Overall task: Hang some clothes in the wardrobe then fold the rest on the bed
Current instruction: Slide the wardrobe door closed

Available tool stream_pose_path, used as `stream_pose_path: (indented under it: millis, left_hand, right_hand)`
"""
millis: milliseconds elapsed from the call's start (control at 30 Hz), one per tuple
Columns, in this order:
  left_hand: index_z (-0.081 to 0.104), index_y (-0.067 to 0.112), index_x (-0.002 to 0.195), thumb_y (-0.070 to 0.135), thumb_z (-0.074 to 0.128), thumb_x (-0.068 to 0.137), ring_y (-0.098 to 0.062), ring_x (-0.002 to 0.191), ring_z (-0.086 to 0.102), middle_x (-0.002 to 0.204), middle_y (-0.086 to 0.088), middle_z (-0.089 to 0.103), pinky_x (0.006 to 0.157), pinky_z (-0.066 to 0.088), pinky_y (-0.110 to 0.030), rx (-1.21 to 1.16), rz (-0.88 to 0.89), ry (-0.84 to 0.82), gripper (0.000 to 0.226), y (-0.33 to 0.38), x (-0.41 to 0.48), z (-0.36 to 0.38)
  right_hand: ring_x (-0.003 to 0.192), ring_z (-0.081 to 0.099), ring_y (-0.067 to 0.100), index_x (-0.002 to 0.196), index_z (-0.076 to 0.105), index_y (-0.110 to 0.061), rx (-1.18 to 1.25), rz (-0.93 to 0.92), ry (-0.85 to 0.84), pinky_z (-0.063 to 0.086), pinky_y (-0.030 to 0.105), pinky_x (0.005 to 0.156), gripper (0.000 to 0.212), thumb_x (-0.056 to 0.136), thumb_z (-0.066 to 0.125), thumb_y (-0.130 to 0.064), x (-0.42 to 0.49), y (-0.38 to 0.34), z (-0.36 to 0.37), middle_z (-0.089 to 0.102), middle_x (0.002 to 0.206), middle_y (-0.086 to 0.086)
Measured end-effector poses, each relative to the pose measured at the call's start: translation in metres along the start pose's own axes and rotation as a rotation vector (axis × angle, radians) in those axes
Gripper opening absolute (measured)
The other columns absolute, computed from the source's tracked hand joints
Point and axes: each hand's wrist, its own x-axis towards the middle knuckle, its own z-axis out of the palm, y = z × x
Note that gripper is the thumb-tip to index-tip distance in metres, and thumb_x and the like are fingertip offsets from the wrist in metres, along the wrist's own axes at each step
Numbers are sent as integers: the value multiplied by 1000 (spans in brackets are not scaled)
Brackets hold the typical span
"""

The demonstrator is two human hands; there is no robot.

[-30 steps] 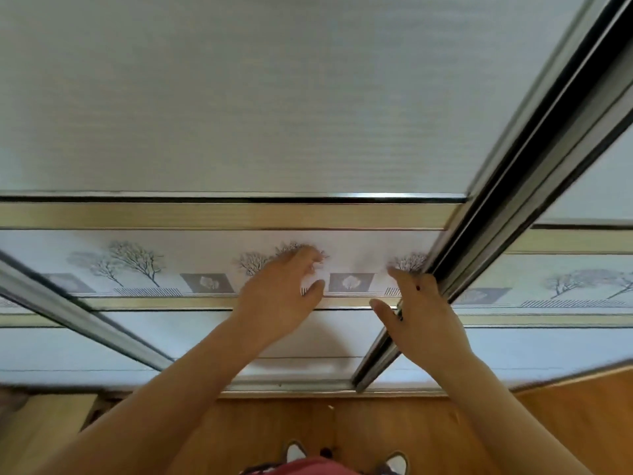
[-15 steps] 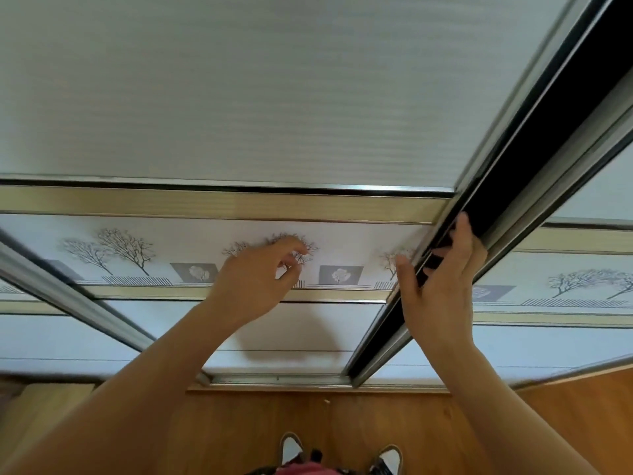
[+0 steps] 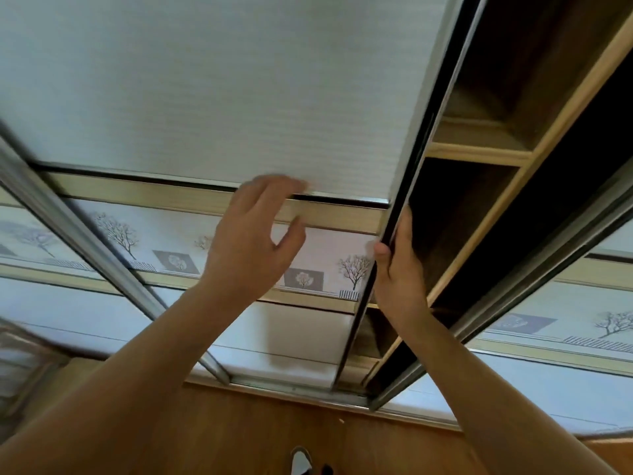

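Gripping dark edge [image 3: 409, 180] of white sliding wardrobe door [image 3: 239, 97]: right hand [image 3: 399, 272], fingers clenched on it; left hand [image 3: 250, 245] fingers released near panel. Push level, leftward.

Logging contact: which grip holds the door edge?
The right grip, curled round the door edge; the left grip is open, holding nothing.

Sliding door [image 3: 239, 97] stands left of the open wardrobe [image 3: 462, 217]. Shelf [image 3: 476, 154] inside. Left hand [image 3: 253, 245] before door face, right hand [image 3: 399, 272] on its right edge. Second door [image 3: 565, 337] further right. Floor [image 3: 239, 433] below.
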Motion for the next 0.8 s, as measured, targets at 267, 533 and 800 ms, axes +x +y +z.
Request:
stream_pose_path:
  millis: [267,533,800]
  left_hand:
    - [52,0,141,42,63,96,-57,137,37,140,-40,44,113,30,-66,343,310,417,63,45,116,-26]
    - [55,1,140,38,53,100,-53,134,46,140,-33,52,108,23,-76,560,339,627,55,0,153,-35]
    - [27,2,148,40,37,100,-55,140,25,149,-41,35,116,9,-68,508,382,635,62,-58,158,-70]
  right_hand:
    - [129,48,11,152,-9,-42,-76,-159,-110,43,23,101,65,100,28,-55,10,-20,53,37,160,5]
    - [115,61,37,159,-7,-36,-200,-288,-110,55,40,87,70,100,17,-66,19,-40,103,52,145,15]
    - [122,59,33,153,-22,-48,-229,-346,-206,53,42,95,68,99,16,-65,29,-59,153,51,148,9]
